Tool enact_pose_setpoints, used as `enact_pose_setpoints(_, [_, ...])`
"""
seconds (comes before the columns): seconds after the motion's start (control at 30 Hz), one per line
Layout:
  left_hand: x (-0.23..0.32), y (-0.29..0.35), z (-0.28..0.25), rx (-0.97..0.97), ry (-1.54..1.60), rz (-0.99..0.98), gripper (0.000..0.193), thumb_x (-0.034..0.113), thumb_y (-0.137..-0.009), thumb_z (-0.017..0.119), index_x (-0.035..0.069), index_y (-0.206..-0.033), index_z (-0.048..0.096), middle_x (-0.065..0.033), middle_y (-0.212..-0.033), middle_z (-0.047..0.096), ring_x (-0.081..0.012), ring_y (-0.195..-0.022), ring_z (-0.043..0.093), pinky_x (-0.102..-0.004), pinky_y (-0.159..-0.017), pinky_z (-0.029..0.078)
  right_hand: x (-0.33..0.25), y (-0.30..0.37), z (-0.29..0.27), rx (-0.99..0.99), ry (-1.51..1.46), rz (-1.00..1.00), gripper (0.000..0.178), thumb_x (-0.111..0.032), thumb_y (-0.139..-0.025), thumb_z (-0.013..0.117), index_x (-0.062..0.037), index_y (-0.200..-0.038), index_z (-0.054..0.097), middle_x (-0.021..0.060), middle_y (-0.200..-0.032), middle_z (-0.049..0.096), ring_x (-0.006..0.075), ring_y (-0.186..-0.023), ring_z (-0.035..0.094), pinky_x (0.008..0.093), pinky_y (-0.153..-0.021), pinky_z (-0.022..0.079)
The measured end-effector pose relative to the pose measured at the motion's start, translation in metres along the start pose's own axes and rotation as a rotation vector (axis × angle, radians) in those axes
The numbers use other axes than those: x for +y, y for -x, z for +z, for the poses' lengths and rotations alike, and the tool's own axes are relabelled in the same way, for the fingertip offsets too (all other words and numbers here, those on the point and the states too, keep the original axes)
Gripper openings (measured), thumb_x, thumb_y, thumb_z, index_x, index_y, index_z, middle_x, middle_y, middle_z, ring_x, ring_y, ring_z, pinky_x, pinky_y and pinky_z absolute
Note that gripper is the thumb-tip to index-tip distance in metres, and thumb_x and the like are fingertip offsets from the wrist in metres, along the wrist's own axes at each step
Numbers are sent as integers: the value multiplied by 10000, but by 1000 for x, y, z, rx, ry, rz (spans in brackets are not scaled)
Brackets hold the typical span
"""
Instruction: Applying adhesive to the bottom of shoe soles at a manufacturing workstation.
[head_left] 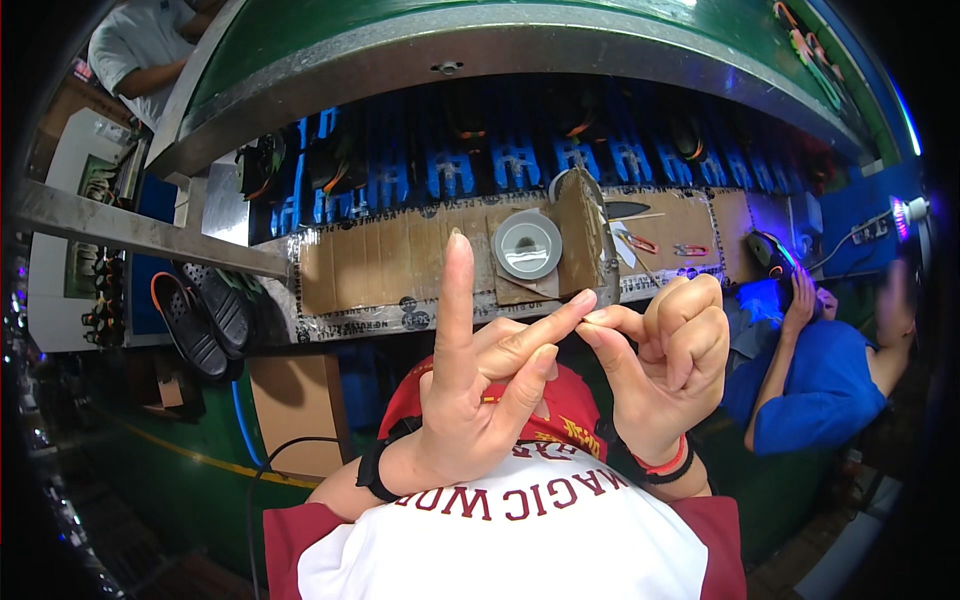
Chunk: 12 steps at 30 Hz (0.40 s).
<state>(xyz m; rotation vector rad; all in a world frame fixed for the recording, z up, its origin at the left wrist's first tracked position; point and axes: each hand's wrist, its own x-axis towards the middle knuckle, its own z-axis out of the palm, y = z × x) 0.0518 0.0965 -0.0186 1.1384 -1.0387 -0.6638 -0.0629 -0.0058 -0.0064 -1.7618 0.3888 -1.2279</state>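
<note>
My left hand [462, 405] is raised in front of my chest, its index finger pointing straight up and another finger stretched out to the right. That fingertip meets my right hand [668, 350], whose thumb and index finger are pinched together while the other fingers curl in. Anything inside the pinch is too small to make out. Just beyond the hands, a round white tub [527, 246] with a pale grey inside stands on the cardboard-covered bench [390, 265]. An upright piece of brown cardboard [587, 235] is right beside it.
Two small red-handled thread snips [690, 250] lie on the bench's right. Black clogs [200, 315] sit at its left end. A metal-edged shelf [480, 55] crosses above a row of blue racks [515, 165]. At right, a co-worker in blue [820, 385] handles a dark shoe [772, 255].
</note>
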Motion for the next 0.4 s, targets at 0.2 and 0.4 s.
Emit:
enact_pose_setpoints(0.2, [0, -1, -2, -19, -54, -14, 805, -2, -923, 502, -35, -1443, -111, -227, -1191, 606, -140, -752, 592, -219, -695, 487, -2, -3, 4, 13, -11, 32, 452, 220, -671, 699, -46, -712, 337, 74, -804, 352, 85, -642, 352, 241, -603, 576])
enact_pose_setpoints(0.4, [-4, -2, -2, -6, -184, 115, 763, -18, -906, 521, -76, -1445, -16, -214, -1177, 617, -213, -794, 657, -262, -728, 500, 1, -6, 3, 7, -136, 123, 428, 203, -691, 692, -35, -714, 336, 81, -820, 350, 88, -664, 367, 280, -652, 582])
